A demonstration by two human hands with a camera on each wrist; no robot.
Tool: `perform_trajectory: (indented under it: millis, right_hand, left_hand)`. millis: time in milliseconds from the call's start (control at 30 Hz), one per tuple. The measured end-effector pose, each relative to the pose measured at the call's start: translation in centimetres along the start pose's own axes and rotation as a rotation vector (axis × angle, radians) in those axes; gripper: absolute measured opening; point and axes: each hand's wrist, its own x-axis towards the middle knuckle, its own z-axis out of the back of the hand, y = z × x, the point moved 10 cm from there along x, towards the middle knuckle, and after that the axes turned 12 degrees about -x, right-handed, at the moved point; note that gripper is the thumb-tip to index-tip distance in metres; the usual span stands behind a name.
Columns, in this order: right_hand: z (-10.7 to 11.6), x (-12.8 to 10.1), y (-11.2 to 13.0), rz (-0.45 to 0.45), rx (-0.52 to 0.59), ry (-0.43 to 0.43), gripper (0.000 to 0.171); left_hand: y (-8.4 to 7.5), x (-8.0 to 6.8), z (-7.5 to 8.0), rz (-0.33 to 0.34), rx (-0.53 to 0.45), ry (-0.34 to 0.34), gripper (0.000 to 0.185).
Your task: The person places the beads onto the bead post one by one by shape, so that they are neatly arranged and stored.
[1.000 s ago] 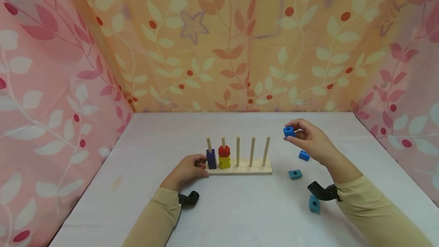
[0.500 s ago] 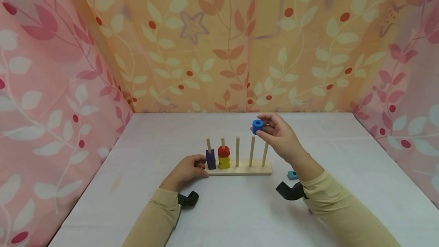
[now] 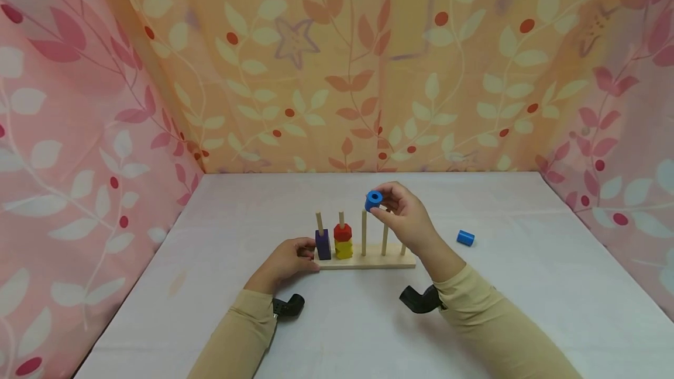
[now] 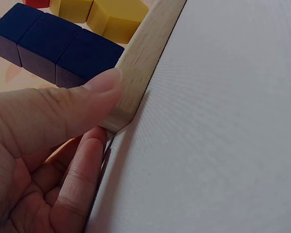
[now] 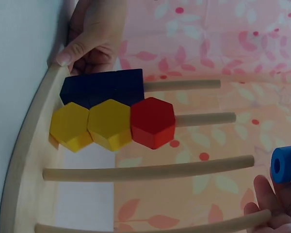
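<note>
A wooden peg stand (image 3: 368, 262) sits on the table, its left end pinched by my left hand (image 3: 286, 263). In the left wrist view the thumb (image 4: 94, 94) lies on the base's corner, with curled fingers beside the end. My right hand (image 3: 408, 215) holds a blue cylinder (image 3: 373, 202) with a hole, just above and right of the third peg (image 3: 364, 234). The right wrist view shows the cylinder (image 5: 283, 165) apart from that peg's tip. Navy square blocks (image 5: 104, 87) fill the first peg; two yellow hexagons (image 5: 110, 124) and a red one (image 5: 153, 121) are on the second.
Another blue cylinder (image 3: 466, 238) lies on its side on the white table (image 3: 342, 332), right of the stand. The fourth peg (image 3: 385, 238) and the fifth are bare, partly behind the right hand. Patterned curtains (image 3: 337, 75) enclose the table's back and sides.
My right hand has carried the blue cylinder left, from beyond the stand's right end to near the third peg's top. Its forearm now covers the teal blocks. The left hand stays put.
</note>
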Motion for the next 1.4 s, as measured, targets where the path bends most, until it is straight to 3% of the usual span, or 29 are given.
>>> perform_trajectory:
  millis: [333,800,1133,1400]
  right_hand:
    - [-0.9,0.3,-1.3,-0.048,-0.023,-0.044,0.028]
    - [-1.8,0.0,-2.9,-0.144,-0.064,-0.038,0.029]
    - [-2.7,-0.7,-5.1,-0.222,-0.003,-0.053,0.055]
    - [-3.5,-1.6,-7.5,-0.320,-0.048,-0.045,0.040]
  left_hand:
    - [0.0,0.1,0.0,-0.007,0.001,0.010,0.050]
    - [-0.4,-0.3,0.0,0.008,0.005,-0.007,0.051]
    - [-0.3,-0.3,-0.1,-0.001,0.002,-0.009,0.051]
    - [-0.2,-0.3,0.0,0.008,0.011,-0.010,0.051]
